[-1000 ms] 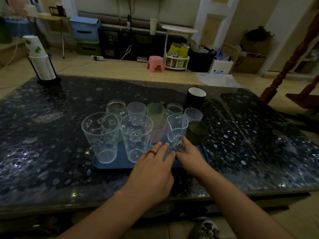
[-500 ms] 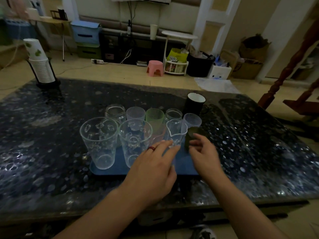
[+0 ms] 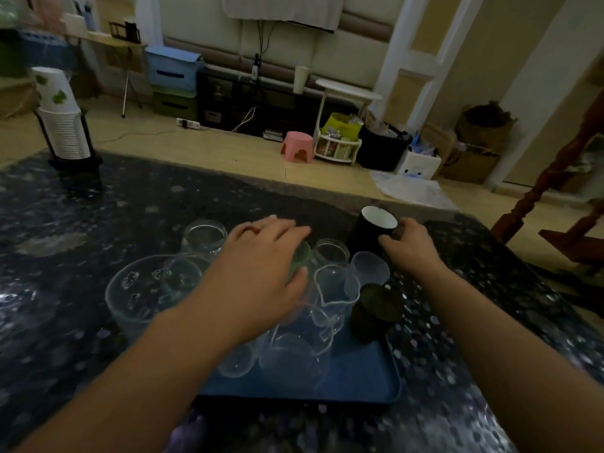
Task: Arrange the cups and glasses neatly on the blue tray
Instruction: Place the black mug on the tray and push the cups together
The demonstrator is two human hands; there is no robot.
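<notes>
On the dark worktop (image 3: 81,322) the blue tray (image 3: 359,380) carries crowded glasses. My left hand (image 3: 258,273) grasps the green cup (image 3: 299,263); my right hand (image 3: 408,246) grasps the black mug (image 3: 369,233) behind the tray. Bringing it in, I may knock the clear jug (image 3: 330,295).

We are gripping the green cup (image 3: 300,263) with our left hand (image 3: 261,266) over the blue tray (image 3: 366,380), while our right hand (image 3: 408,248) is curling around the black mug (image 3: 371,232) standing on the dark table (image 3: 98,217).
</notes>
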